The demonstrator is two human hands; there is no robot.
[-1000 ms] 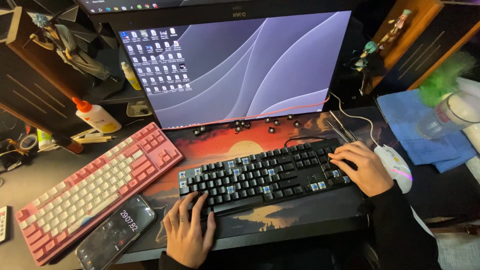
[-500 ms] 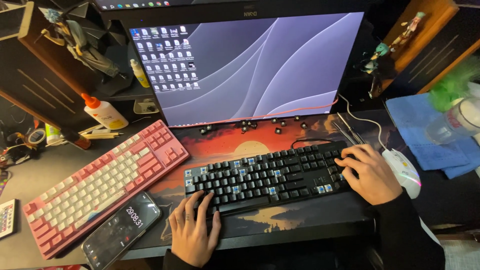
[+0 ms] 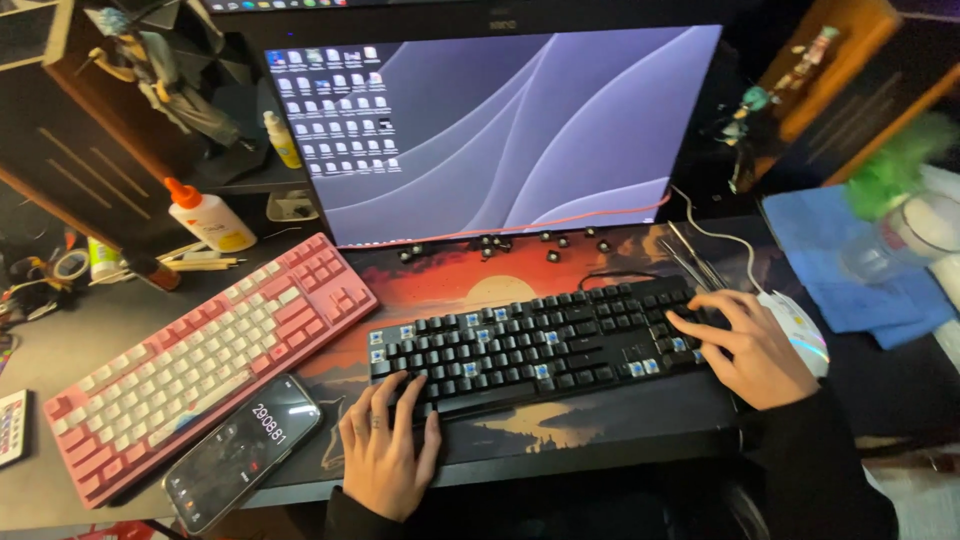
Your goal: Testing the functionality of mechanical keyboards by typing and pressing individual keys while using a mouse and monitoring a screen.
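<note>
Right, your left hand (image 3: pixel 385 450) rests flat on the front-left corner of the black keyboard (image 3: pixel 535 345), fingers spread and extended, gripping nothing. Your right hand (image 3: pixel 745 345) sits on the keyboard's right end, fingers loosely curled over the keys, also holding nothing. Several keys show bare blue switches, caps missing; loose black keycaps (image 3: pixel 500 243) lie beyond the keyboard, near the monitor (image 3: pixel 500 130). Keyboard's long axis runs left to right, tilted slightly, right end farther from you. Both hands touch it, one at each end, so neither is nearer. It lies on a sunset-print desk mat (image 3: pixel 480 290). Left of the keyboard: a pink keyboard (image 3: pixel 205 360) angled, and a phone (image 3: pixel 243 463) just beside your left hand. Right of the keyboard: a white mouse (image 3: pixel 800 325), touching your right hand, then a blue cloth (image 3: pixel 850 280). Dim room, cluttered desk.
</note>
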